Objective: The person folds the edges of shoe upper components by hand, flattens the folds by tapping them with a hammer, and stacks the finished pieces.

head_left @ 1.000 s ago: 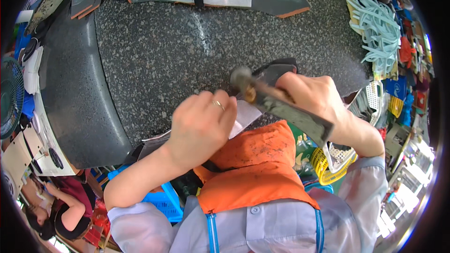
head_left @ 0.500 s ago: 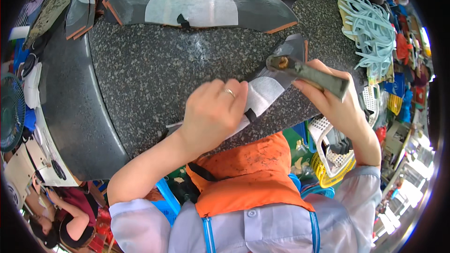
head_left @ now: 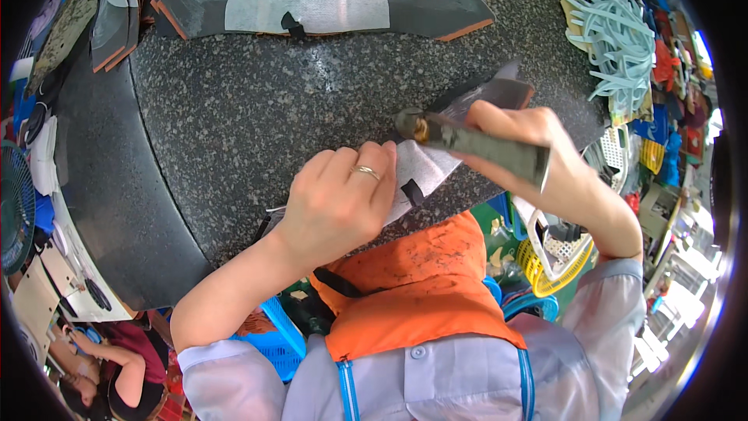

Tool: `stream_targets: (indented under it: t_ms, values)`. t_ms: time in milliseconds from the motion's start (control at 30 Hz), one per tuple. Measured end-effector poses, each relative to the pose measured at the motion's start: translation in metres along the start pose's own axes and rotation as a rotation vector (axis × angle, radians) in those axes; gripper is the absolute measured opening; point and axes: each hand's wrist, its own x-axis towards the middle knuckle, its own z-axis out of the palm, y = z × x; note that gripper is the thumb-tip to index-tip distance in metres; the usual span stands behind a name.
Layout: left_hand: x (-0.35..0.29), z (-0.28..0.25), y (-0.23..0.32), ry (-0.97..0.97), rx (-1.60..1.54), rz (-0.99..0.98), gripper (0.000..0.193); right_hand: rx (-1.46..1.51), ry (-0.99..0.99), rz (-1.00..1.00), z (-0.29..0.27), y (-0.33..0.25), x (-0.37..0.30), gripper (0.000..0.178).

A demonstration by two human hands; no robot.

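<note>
My right hand (head_left: 545, 160) is wrapped round the handle of a hammer (head_left: 487, 148). The hammer's worn, rounded head is over the upper edge of a dark leather-like piece, and motion blurs it slightly. That piece (head_left: 430, 165) lies slantwise near the stone slab's front edge, with a pale backing patch and a small black tab. My left hand (head_left: 335, 199), a ring on one finger, is closed with curled fingers on the piece's left part, which it mostly hides. Whether the hammer touches the piece I cannot tell.
Several similar dark pieces with orange edges (head_left: 425, 0) lie stacked at the back of the speckled slab (head_left: 234, 125). More stand fanned at the far left (head_left: 117, 12). A heap of pale blue strips (head_left: 612, 39) is at the far right. White and yellow baskets (head_left: 557, 265) sit below right.
My right hand and the hammer have moved left along the piece, the head now closer to my left hand. The left hand has shifted slightly left and down in the picture.
</note>
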Motion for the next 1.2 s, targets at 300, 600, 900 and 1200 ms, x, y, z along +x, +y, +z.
stream_targets:
  t_ms: [300,600,900,1200]
  values:
    - [-0.018,-0.022,-0.009,-0.056,-0.347,-0.333,0.025,0.008,0.088,-0.08,0.022,-0.004,0.004,0.02]
    - [-0.039,-0.029,-0.007,-0.032,-0.222,-0.248,0.024,-0.328,-0.032,-0.268,0.033,-0.039,0.013,0.03]
    - [-0.067,-0.044,-0.01,-0.002,-0.404,-0.413,0.015,-0.224,-0.015,-0.216,0.044,-0.056,0.015,0.025]
    - [-0.095,-0.063,-0.001,0.01,-0.256,-0.315,0.022,-0.472,-0.036,-0.404,0.056,-0.08,0.018,0.041]
